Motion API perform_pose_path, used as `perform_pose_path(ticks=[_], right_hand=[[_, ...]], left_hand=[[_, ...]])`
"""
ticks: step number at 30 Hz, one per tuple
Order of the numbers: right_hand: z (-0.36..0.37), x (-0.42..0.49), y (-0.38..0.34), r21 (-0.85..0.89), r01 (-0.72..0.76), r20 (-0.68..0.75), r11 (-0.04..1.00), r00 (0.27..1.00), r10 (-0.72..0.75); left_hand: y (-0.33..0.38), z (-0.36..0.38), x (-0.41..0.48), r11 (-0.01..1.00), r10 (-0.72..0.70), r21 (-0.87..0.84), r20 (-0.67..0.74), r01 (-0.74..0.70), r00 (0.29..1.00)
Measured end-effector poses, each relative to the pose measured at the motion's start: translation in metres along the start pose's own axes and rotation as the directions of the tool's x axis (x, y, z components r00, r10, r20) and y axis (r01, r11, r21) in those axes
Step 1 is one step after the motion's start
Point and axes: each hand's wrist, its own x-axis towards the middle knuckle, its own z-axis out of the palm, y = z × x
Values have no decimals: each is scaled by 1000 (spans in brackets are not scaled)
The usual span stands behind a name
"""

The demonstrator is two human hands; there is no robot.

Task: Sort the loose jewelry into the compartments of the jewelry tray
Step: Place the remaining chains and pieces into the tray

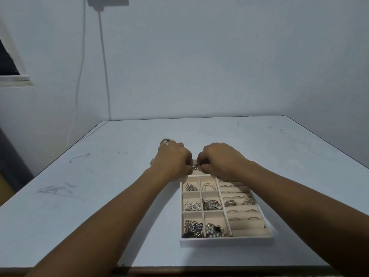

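Over the tray's point(225, 241) far end, a small silver piece point(195, 167) was pinched between the left hand point(174, 159) and right hand point(219, 158).

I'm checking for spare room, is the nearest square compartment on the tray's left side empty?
No, that compartment of the tray holds a tangle of silver chain.

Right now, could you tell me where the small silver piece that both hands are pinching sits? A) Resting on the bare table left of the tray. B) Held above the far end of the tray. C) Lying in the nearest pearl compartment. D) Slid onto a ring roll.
B: the left hand and right hand pinch the silver piece between them over the far end of the jewelry tray.
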Motion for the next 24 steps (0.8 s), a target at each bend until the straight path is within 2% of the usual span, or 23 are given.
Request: perform_pose_path(ticks=[4,21,24], right_hand=[[5,-1,2,100,-59,-18,993,998,61],[7,-5,10,42,-85,-53,995,995,87],[4,-3,11,116,-107,-63,987,991,115]], left_hand=[[4,4,2,999,32,-43,-14,-32,999],[4,7,8,997,42,-64,-3,-42,999],[-7,1,5,986,0,-166,-54,-9,999]])
